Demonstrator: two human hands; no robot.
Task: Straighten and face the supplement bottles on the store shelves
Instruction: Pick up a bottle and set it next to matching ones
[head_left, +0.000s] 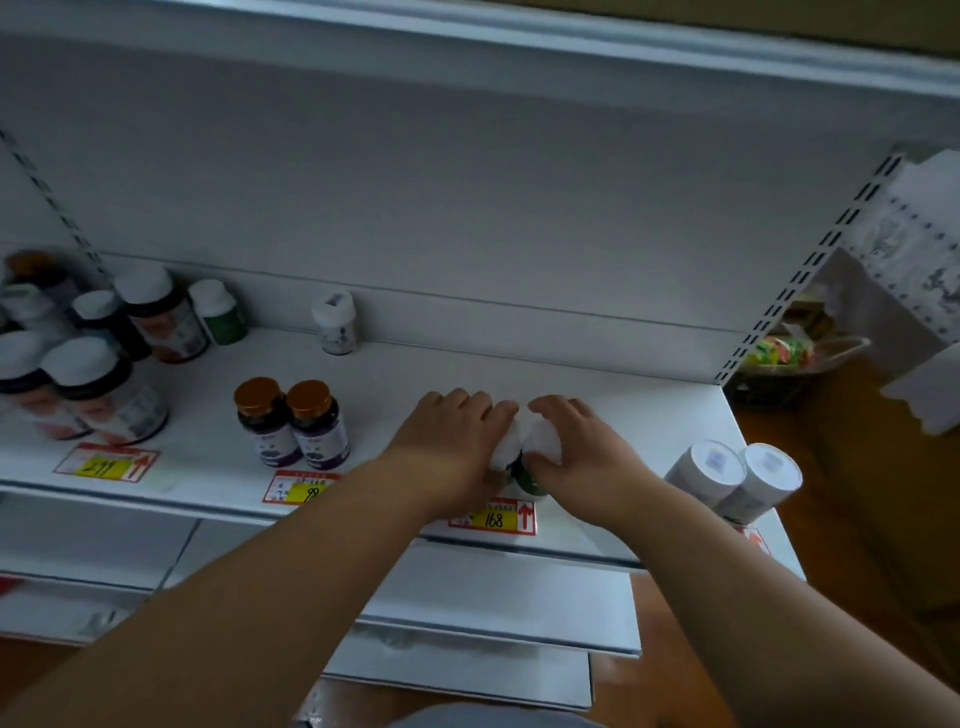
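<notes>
White store shelf (415, 374), front edge: two white-capped green bottles (540, 441) side by side above the 168 price tag (493, 517). Left hand (452, 441) grips one, right hand (582, 452) the other. Orange-capped bottles (291, 421) stand leftward.

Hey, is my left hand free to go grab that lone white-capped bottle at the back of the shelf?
Probably not right away: the left hand is gripping a white-capped bottle at the shelf front. Once it lets go, the bare shelf leaves an open path to the lone bottle.

White shelf (415, 374); supplement bottles (288, 423) standing upright.
</notes>
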